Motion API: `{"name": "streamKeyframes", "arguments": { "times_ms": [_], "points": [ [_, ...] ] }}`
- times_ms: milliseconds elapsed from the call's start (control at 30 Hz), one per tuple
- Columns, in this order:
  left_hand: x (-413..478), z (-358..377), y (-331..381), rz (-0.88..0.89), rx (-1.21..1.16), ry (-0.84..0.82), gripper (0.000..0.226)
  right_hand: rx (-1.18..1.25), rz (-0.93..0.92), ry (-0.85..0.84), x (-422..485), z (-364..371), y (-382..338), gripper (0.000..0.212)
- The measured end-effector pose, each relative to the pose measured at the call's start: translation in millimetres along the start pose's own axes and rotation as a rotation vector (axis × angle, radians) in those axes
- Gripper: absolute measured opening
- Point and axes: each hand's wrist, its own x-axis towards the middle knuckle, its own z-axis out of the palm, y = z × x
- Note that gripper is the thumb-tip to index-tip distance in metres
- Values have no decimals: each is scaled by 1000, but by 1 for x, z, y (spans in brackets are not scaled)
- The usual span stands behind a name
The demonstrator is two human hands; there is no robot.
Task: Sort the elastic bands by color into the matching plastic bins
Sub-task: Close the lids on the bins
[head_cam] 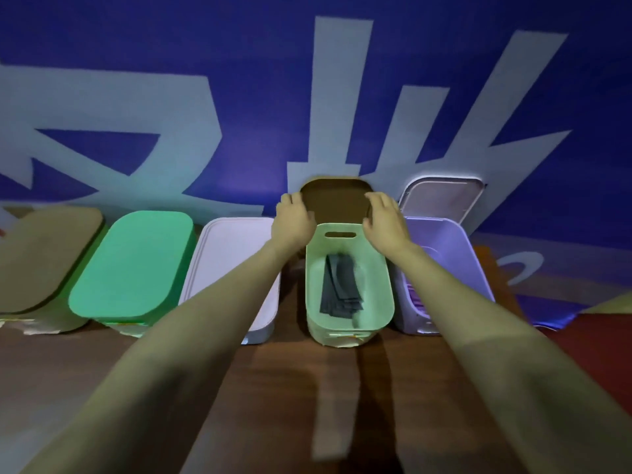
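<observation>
Scene: A person reaches both arms across a wooden worktop (307, 388) to a row of plastic bins set against a blue banner (239, 63) with large pale characters.

Left hand: The left hand (294, 215) grips the left edge of a brown lid (337, 200), fingers curled over it.

Right hand: The right hand (384, 217) holds the lid's right edge in the same way. The lid stands tilted just behind the open bin.

Open bin: A pale green bin (314, 302) sits between the arms, uncovered, with a stack of dark grey bands (340, 289) lying on its floor.

Neighbour: To its right a purple bin (444, 254) is also uncovered. Its pale lid (441, 196) leans on the banner behind, and what look like purple bands (415, 301) show at its near end, too blurred to be sure.

Covered bins: A white bin (236, 261), a green bin (133, 265) and a tan bin (44, 254) on the left carry their lids, their contents hidden.

Progress: No loose bands show on the worktop, so the sorting looks largely done. By this view two bins remain to be covered, the pale green one apparently next.
</observation>
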Motion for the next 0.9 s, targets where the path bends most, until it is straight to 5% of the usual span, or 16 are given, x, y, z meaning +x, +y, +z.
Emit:
{"name": "streamKeyframes", "arguments": {
  "times_ms": [267,467,700,900],
  "points": [
    [46,24,11,-112,-122,-27,52,166,84,-72,35,23,18,71],
    [47,28,-1,-39,-125,147,37,379,139,82,40,24,17,46],
    [0,11,-7,247,-268,308,31,660,56,315,-1,-10,2,36],
    [-71,12,-14,386,-316,275,30,855,132,481,-76,-16,-4,9]
  ]
}}
